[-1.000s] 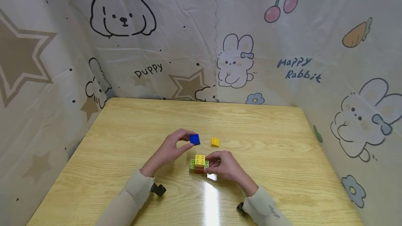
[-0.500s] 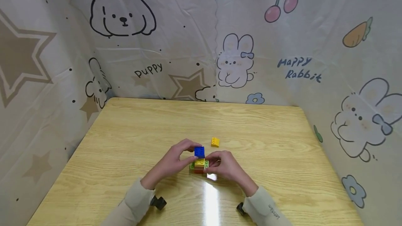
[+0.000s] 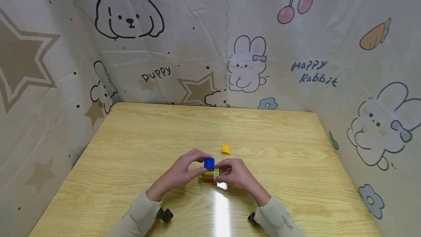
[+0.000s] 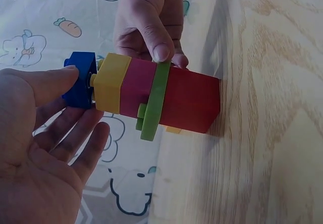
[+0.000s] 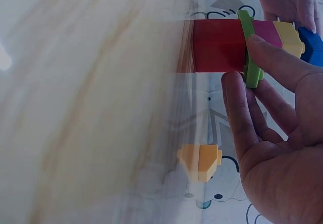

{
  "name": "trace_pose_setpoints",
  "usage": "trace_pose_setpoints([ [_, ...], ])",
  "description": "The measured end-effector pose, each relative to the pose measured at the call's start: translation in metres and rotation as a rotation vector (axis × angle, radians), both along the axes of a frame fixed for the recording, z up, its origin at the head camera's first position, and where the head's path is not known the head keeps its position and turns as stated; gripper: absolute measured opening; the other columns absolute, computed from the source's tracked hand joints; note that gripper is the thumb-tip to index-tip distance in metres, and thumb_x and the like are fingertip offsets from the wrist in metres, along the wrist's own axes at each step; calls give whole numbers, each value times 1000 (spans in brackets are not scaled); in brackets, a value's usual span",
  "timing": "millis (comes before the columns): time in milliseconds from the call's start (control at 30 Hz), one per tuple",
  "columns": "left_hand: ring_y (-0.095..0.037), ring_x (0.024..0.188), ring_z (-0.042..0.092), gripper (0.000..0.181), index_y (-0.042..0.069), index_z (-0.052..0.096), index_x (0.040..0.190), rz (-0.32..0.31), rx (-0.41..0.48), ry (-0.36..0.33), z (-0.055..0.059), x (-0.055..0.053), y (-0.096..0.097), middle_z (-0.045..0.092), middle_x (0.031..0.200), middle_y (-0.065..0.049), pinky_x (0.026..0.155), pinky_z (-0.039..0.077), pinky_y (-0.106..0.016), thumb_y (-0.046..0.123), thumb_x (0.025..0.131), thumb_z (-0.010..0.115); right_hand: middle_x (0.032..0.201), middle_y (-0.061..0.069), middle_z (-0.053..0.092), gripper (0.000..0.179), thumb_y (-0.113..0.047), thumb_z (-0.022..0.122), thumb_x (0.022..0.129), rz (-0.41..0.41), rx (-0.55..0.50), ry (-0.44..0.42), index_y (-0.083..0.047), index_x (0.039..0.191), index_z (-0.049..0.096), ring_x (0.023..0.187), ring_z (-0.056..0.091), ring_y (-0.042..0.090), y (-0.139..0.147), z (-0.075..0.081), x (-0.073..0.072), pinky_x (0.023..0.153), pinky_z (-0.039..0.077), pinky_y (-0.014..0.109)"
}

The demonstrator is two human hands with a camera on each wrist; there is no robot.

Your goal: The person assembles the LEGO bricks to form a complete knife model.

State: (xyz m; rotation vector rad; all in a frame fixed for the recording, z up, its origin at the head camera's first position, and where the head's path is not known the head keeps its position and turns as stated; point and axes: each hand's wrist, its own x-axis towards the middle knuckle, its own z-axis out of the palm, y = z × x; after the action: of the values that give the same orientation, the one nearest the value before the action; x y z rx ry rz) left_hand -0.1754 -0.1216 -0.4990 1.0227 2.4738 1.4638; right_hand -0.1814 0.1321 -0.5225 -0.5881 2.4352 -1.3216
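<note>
My left hand point(image 3: 177, 171) pinches a blue toy building block point(image 3: 209, 164) between thumb and fingers, over the top of a block stack. In the left wrist view a narrow gap with studs showing separates it from the yellow block point(image 4: 112, 85). Beneath the yellow come a magenta block point(image 4: 137, 88), a long thin green plate point(image 4: 157, 103) and a red block point(image 4: 194, 100) standing on the table. With thumb and fingers, my right hand point(image 3: 238, 174) grips the right end of the green plate. Parts of the stack are hidden behind the hands in the head view.
A yellow-orange sloped block point(image 3: 226, 149) lies alone behind the stack, slightly right. The wooden table point(image 3: 158, 127) is backed by a printed cloth point(image 3: 197, 57), which also rises along both sides.
My left hand has carried the blue block rightward and toward me, then lowered it over the yellow block. The right hand has stayed at the stack.
</note>
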Motion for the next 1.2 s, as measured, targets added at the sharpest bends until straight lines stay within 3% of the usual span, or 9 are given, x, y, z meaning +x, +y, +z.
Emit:
trace_pose_setpoints([
  [367, -14, 118, 63, 35, 21, 62, 136, -21, 9, -17, -2, 2, 1, 64, 127, 4, 102, 57, -48, 22, 102, 68, 88, 0, 72, 33, -19, 87, 86, 1, -9, -8, -4, 114, 77, 80, 70, 12, 0, -4, 0, 71, 61, 22],
  [733, -15, 119, 65, 35, 23, 62, 137, -23, 42, -51, -8, 2, 2, 64, 126, 5, 107, 55, -37, 26, 102, 68, 88, 0, 72, 32, -18, 87, 86, 2, -15, -9, -4, 114, 77, 79, 70, 12, 1, -2, 0, 70, 60, 21],
  [933, -15, 116, 67, 35, 25, 64, 133, 26, 55, -45, -11, 3, 5, 66, 123, 6, 106, 55, -39, 31, 99, 71, 88, 0, 72, 33, -18, 87, 86, 5, -13, -2, -5, 114, 77, 79, 70, 12, 1, -1, 0, 70, 60, 21],
  [1200, -11, 107, 68, 26, 27, 69, 124, 122, 70, -97, -10, 5, 11, 69, 118, 11, 105, 55, -41, 34, 99, 71, 88, 0, 72, 33, -19, 87, 85, 2, -23, -9, -5, 114, 77, 79, 71, 12, 1, -2, -1, 69, 60, 21],
])
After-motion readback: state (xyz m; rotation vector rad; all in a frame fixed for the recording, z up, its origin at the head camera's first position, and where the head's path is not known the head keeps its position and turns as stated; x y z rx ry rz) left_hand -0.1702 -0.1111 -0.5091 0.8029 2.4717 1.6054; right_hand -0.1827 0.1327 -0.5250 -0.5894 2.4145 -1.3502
